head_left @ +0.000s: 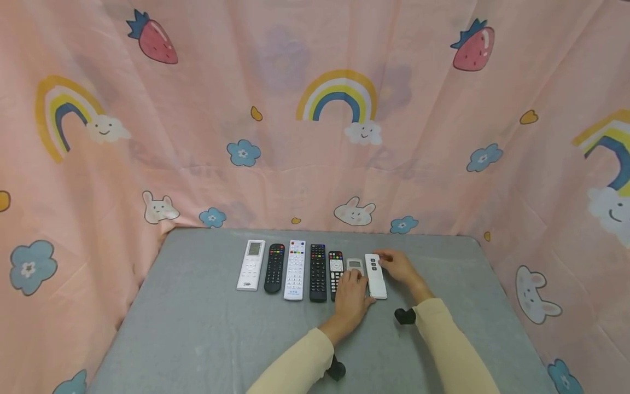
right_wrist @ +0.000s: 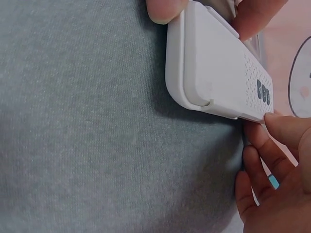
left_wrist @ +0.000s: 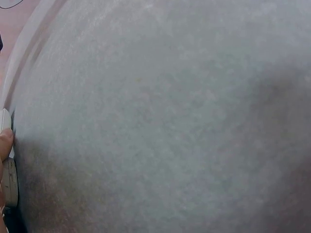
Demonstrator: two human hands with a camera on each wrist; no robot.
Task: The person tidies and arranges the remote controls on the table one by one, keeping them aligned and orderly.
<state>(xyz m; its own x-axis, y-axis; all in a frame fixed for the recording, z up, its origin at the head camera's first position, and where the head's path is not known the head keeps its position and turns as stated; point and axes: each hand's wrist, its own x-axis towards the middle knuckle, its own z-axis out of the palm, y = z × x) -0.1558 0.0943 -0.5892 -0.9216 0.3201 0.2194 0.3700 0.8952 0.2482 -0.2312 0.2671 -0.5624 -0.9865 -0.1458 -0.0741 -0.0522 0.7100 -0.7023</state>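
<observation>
A white remote control with three dark buttons point(head_left: 376, 282) lies at the right end of a row of remotes. My right hand point(head_left: 400, 267) pinches its far right corner; in the right wrist view the thumb and index finger meet at that edge. My left hand point(head_left: 350, 300) lies across a small remote with a grey screen point(head_left: 354, 264), hiding its lower part. Its thumb touches the near end of the white remote, while a finger reaches along that remote's left side. The left wrist view catches only a fingertip point(left_wrist: 6, 140) beside the remotes' ends.
Leftward in the row lie a black-and-white remote point(head_left: 337, 265), a long black remote point(head_left: 318, 273), a white remote with many buttons point(head_left: 295, 271), a rounded black remote point(head_left: 274, 268) and a white remote with a screen point(head_left: 251, 265). A grey cloth covers the table point(head_left: 197, 339); a patterned pink curtain point(head_left: 275, 191) surrounds it.
</observation>
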